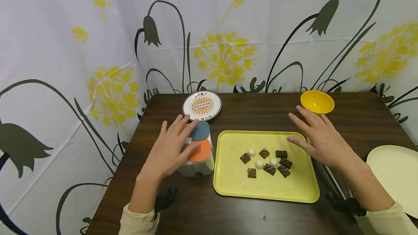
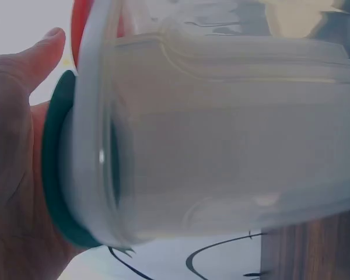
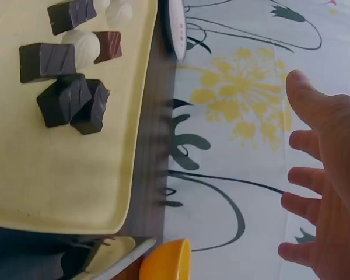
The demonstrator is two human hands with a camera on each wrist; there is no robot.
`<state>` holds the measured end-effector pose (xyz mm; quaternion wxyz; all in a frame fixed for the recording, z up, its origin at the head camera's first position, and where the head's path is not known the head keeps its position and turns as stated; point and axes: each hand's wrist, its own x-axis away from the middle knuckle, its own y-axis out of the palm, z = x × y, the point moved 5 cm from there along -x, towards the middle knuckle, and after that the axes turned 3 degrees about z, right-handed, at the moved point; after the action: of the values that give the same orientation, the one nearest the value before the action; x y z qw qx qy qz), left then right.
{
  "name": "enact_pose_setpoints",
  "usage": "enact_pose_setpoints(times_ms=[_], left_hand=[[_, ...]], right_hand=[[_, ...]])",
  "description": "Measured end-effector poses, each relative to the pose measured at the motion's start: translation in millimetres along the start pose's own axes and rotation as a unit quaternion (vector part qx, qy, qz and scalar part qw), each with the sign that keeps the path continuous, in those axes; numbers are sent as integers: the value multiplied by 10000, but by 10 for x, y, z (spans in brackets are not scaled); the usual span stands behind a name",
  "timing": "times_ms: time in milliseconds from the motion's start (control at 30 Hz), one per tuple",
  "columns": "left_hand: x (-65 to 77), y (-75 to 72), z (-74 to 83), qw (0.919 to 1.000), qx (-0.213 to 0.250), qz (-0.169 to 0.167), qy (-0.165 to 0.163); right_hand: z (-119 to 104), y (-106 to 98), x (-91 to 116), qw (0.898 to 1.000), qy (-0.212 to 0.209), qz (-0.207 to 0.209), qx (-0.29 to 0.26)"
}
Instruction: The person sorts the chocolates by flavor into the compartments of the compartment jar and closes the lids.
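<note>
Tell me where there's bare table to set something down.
Bare table lies behind the tray, between patterned plate and yellow bowl, and along the tray's near edge. Crowded: left of the tray, with the container by the left hand; right, with the right hand and cream plate.

Head view looks down, sharing container [image 1: 196,169] with close left wrist, tray [image 1: 232,184] with right.

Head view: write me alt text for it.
The left hand and right hand, fingers spread, flank a yellow tray of dark and white sweets on a dark table. A container with coloured lids is by the left hand. Behind are a patterned plate and yellow bowl.
</note>
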<state>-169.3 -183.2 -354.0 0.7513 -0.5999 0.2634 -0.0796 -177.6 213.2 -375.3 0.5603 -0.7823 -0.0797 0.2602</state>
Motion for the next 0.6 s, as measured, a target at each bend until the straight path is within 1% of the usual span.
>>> enact_pose_setpoints(times_ms=[67,133,200,300,433,600], left_hand=[[58,-25,2,9999,89,62,10],[120,-34,7,9996,202,194,58],[183,-26,15,9987,333,372,120],[279,7,33,9956,560,710,255],[384,56,50,9903,761,1074,455],[460,119,56,9848,873,1373,605]], right_hand=[[-60,0,-20,9998,-131,98,-71],[-140,1,-40,9994,-281,179,-121],[-237,19,-64,9984,-483,242,-195],[-438,66,-121,9951,-898,282,-316],[-789,182,-251,9868,-1486,305,-560],[-1307,437,-426,9725,-2215,143,-705]])
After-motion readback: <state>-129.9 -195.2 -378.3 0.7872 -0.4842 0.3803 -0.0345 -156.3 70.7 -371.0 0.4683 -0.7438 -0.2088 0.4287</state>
